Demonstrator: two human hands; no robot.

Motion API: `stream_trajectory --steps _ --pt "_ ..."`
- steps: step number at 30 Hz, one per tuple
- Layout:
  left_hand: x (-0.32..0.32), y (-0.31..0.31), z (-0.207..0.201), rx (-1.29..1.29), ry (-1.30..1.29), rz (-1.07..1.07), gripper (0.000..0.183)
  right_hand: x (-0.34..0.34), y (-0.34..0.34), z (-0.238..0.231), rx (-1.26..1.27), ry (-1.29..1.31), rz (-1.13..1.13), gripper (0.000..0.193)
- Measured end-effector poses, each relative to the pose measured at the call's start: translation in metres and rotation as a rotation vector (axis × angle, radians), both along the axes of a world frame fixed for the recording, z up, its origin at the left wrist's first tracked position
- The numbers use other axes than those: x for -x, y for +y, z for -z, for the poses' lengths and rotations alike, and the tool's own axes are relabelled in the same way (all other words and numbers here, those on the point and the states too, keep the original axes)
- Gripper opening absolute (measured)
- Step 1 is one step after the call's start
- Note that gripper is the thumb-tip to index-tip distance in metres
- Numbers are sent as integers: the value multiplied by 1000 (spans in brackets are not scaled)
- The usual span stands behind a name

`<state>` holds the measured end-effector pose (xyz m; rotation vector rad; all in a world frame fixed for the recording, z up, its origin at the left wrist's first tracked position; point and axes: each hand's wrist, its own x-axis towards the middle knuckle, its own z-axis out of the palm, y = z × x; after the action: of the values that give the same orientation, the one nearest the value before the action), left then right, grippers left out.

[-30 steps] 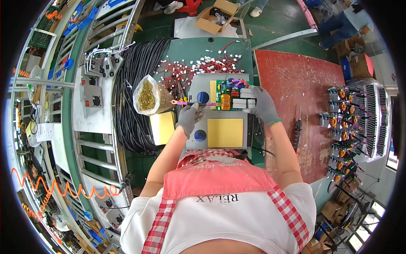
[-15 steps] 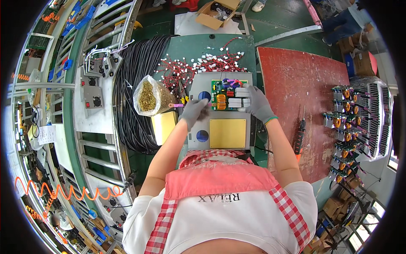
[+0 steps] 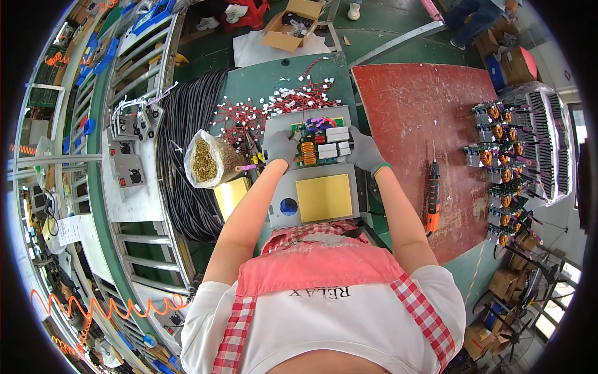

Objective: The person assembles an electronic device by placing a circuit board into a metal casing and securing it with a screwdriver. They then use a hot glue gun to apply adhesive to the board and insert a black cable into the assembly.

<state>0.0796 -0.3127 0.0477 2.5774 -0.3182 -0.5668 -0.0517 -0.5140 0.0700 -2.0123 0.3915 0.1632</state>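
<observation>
Left hand (image 3: 282,148) is flanking the board (image 3: 321,142) at nine o'clock, right hand (image 3: 365,152) at three. Whether their fingers are clamping, I cannot tell.

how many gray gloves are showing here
2: one gray fabric glove on the left hand, by the green circuit board's left side, the other on the right hand, by its right side. Others may be hidden in the cluttered background.

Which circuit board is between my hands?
The circuit board on the grey panel, with your left hand and right hand either side; the other boards cluster at the right edge of the red tabletop.
</observation>
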Motion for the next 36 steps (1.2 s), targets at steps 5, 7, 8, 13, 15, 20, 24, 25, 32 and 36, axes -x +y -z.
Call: stream_trajectory --steps 5,7,8,13,15,20,24,25,32,36 --pt "-4 -1 21 -87 -93 111 33 -3 -3 6 190 76 -54 70" --pt "-5 -1 28 -126 -143 153 33 -5 -5 7 196 68 -64 71" --pt "-5 -2 30 -144 -167 175 33 -6 -5 6 195 61 -64 70" --pt "1 -8 -11 -23 59 30 33 -4 -4 9 171 84 -41 66" --pt "2 -6 -21 19 164 -42 33 -4 -1 6 110 104 -14 65" --pt "1 -2 -17 -30 115 -8 34 -2 2 16 9 65 14 66" --pt "-6 1 10 -80 -34 79 40 2 6 14 178 19 11 70" --pt "-4 1 8 -82 -47 98 42 5 6 9 253 16 38 71" --pt "-43 82 90 532 26 -161 41 66 -91 -27 299 -160 324 83" --pt "-8 99 -4 638 99 -239 35 135 -243 -47 737 -435 1197 41"
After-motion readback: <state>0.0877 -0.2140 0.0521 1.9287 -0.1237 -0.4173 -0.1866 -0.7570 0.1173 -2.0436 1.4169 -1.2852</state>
